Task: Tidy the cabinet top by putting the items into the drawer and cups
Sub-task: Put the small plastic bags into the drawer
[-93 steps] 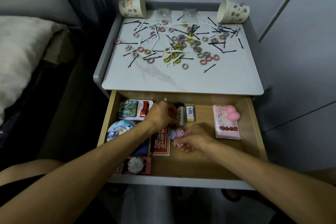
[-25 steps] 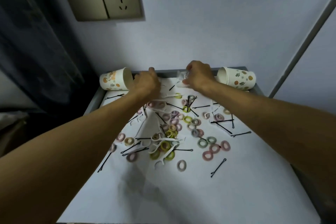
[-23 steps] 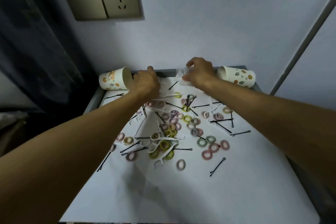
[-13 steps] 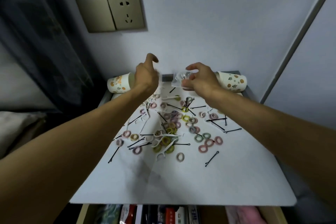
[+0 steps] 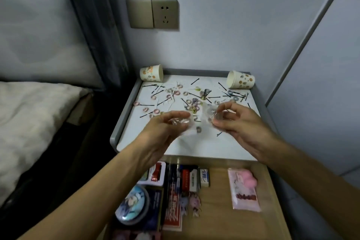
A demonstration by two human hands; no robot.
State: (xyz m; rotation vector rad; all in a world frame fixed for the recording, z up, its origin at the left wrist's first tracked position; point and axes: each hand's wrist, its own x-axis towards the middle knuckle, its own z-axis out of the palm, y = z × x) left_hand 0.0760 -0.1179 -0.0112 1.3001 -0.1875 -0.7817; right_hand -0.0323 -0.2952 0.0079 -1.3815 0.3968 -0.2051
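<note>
My left hand (image 5: 165, 128) holds a small clear plastic packet (image 5: 184, 122) above the front of the white cabinet top (image 5: 194, 142). My right hand (image 5: 235, 121) pinches a second clear packet (image 5: 209, 115) beside it. Behind the hands, several coloured hair rings (image 5: 192, 103), black hairpins (image 5: 149, 85) and white floss picks lie scattered on the top. Two patterned paper cups lie on their sides at the back corners, one on the left (image 5: 152, 75) and one on the right (image 5: 240, 80). The wooden drawer (image 5: 218, 210) stands open below.
The drawer holds a pink packet (image 5: 244, 189), a white eraser (image 5: 204, 177), card boxes, a round badge (image 5: 132, 204) and small figures. A bed (image 5: 29, 119) lies to the left, a dark curtain behind it. A wall socket (image 5: 164, 14) sits above the cabinet.
Both hands have come back from the rear of the cabinet top toward the front, each carrying a clear packet. The view has tilted down, so the open drawer shows again.
</note>
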